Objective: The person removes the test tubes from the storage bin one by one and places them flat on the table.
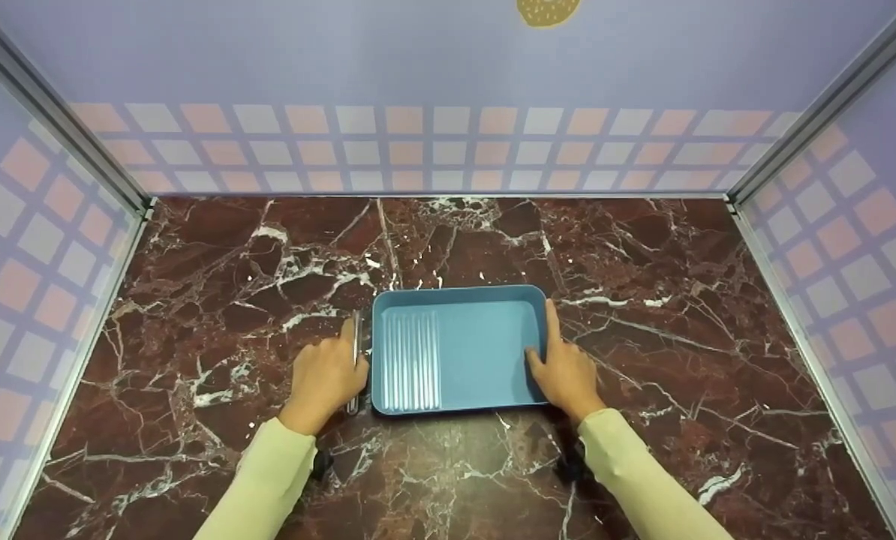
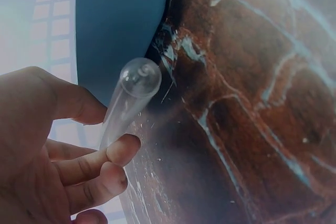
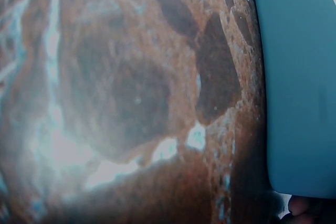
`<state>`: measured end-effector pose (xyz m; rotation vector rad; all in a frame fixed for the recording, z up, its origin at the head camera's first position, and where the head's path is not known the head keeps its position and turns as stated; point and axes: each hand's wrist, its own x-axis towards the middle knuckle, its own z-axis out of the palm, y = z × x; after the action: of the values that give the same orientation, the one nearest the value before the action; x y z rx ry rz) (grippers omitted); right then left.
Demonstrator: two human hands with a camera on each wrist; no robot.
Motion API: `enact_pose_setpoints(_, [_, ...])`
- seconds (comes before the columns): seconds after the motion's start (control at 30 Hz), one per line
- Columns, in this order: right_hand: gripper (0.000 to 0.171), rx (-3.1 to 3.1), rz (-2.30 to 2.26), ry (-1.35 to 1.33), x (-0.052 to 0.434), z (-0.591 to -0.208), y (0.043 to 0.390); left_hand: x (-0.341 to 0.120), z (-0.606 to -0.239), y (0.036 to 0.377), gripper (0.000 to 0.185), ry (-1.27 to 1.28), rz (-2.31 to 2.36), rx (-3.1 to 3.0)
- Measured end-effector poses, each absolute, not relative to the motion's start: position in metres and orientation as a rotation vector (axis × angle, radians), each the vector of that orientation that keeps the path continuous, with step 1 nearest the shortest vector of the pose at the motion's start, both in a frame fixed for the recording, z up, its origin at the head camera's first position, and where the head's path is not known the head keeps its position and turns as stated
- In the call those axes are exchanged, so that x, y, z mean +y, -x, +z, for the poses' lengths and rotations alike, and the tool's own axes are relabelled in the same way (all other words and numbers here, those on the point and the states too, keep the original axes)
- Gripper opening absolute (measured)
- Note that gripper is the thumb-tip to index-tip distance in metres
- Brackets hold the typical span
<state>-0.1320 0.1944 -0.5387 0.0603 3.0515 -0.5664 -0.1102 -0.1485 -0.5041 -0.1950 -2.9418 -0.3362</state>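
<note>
A blue rectangular tray [image 1: 485,352] lies in the middle of the marbled surface. Several clear test tubes [image 1: 410,360] are lined up side by side in its left part. Just outside the tray's left wall, my left hand [image 1: 324,379] pinches one clear test tube [image 2: 137,85] between thumb and fingers, its rounded end toward the left wrist camera. My right hand [image 1: 568,375] grips the tray's right wall, thumb inside and fingers along the outside. The right wrist view shows the tray's outer wall [image 3: 299,87] and only a bit of fingertips [image 3: 302,205] low at the edge.
Dark red marbled tabletop [image 1: 688,322] spreads around the tray. A lilac back wall [image 1: 448,75] with pink and white squares closes the far side. Similar panels, the left wall [image 1: 28,217] and right wall [image 1: 853,217], flank the surface.
</note>
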Motion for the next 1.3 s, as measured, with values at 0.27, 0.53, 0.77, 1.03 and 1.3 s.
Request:
enact_pose_setpoints(0.27, [0.083,3.048,-0.58,-0.059,0.1949,-0.5389,0.1325,-0.1489,-0.5048,0.1131,0.053,0.17,-0.356,-2.997])
enact_pose_setpoints(0.53, [0.083,3.058,-0.58,-0.036,0.1943,-0.5396,0.1315,-0.1498,-0.505,0.1147,0.053,0.17,-0.339,-3.063])
enact_pose_setpoints(0.77, [0.082,3.076,-0.581,-0.039,0.1942,-0.5392,0.1316,-0.15,-0.5062,0.1152,0.053,0.161,-0.342,-3.069])
enact_pose_setpoints(1.03, [0.083,3.075,-0.567,-0.046,0.1944,-0.5396,0.1312,-0.1504,-0.5093,0.1142,0.05,0.166,-0.348,-3.035])
enact_pose_setpoints(1.3, [0.082,3.076,-0.566,-0.041,0.1947,-0.5397,0.131,-0.1499,-0.5078,0.1149,0.056,0.159,-0.362,-3.095])
